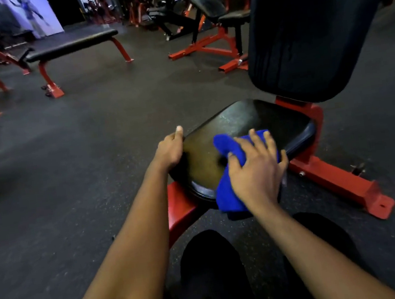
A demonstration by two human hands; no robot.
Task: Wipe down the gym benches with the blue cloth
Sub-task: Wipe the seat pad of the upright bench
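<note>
We look down on our own two forearms reaching to a gym bench with a black seat pad (250, 119) on a red frame (333, 181); its black backrest (301, 30) stands upright behind the seat's far edge; our left hand (171, 150) grips the seat pad's left edge, fingers curled over the side and thumb lying on top, which seems to steady us; our right hand (256, 169) lies spread and flat, fingers straight and apart, pressing the blue cloth (227, 149) onto the near right part of the seat pad; the cloth is bunched under the palm and hangs over the seat's near edge; we judge the step in hand to be wiping this seat, with the far half not yet covered; the next move calls for sweeping the cloth toward the far edge and corners, then up the backrest; a flat bench (72, 45) and an incline bench (197, 1) wait across the dark floor (89, 138), well apart from us
</note>
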